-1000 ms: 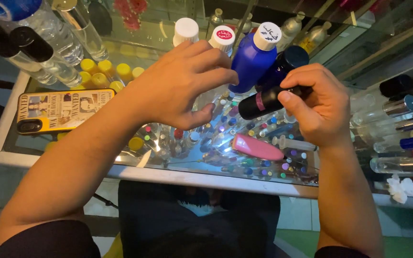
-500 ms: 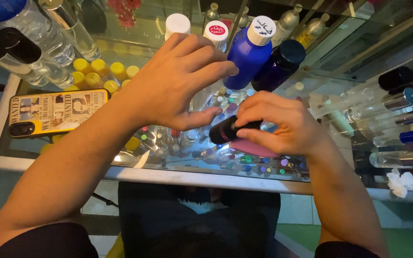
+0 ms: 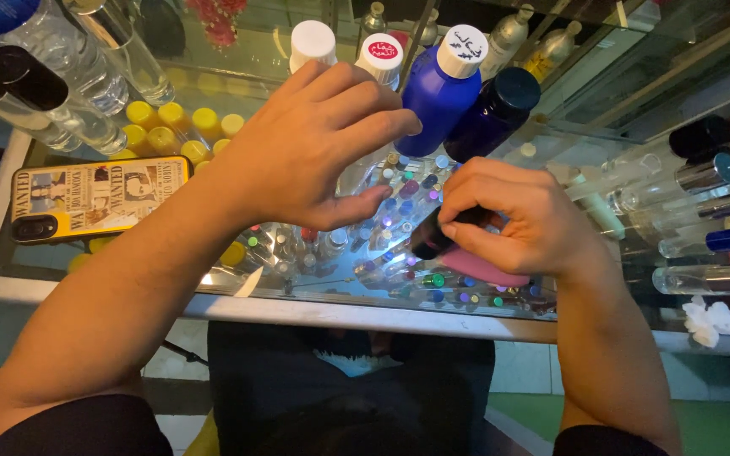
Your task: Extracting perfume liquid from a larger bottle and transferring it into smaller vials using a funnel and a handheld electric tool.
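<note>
1 right hand [image 3: 513,224], fingers clamped on 1 black bottle [image 3: 437,235] above 1 pink object [image 3: 487,268] on glass table [image 3: 340,311]. 1 left hand [image 3: 314,148], fingers apart, hovering. 1 phone [image 3: 95,192]. 2 blue bottles [image 3: 443,93].

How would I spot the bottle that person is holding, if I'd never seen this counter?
Start at the glass counter with its many little bottles under the top. Near its front edge the right hand is closed round a small black bottle, just above a pink oblong thing lying on the glass. It is dark and lies tilted in the fingers, unlike the upright blue bottles behind.
</note>
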